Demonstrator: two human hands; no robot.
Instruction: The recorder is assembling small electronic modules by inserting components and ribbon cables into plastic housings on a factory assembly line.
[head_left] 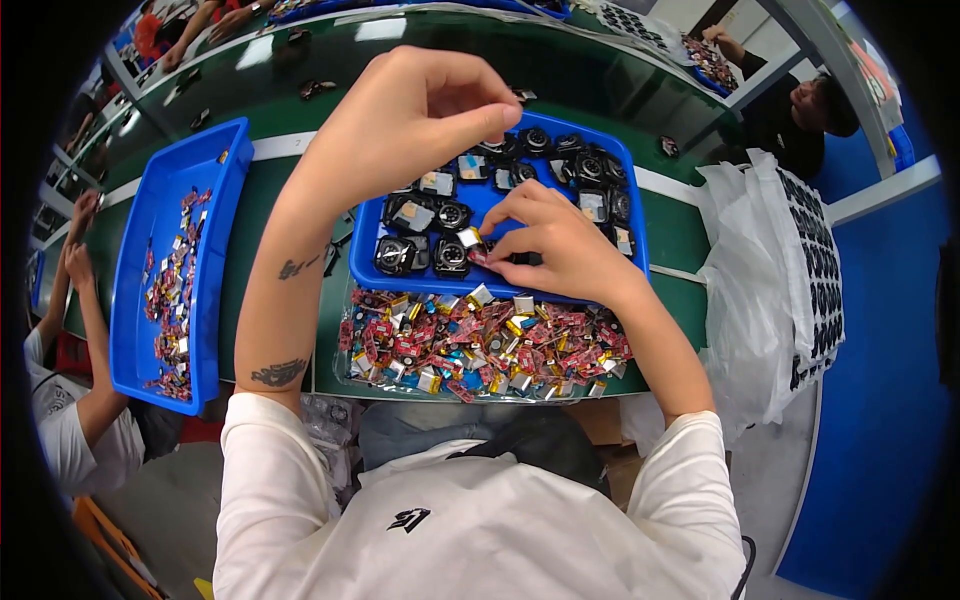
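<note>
My right hand (565, 245) is closed over the front middle of a blue tray (440, 286). Between its thumb and fingers is a small red circuit board (478, 256) with a silver and yellow battery (469, 237). My left hand (415, 125) is raised above the tray's far left part, thumb and fingers pinched; anything in that pinch is too small to make out. Black watch-like housings (452, 253) lie in rows in the tray, some with pale battery-like pieces. Part of the tray is hidden under my hands.
A pile of red circuit boards with batteries (480, 345) lies on clear plastic at the bench's near edge. A second blue tray (125, 330) holds more at left. White-wrapped stacked sheets of black parts (820, 270) stand right. Beyond runs a green conveyor (400, 60); other people work around.
</note>
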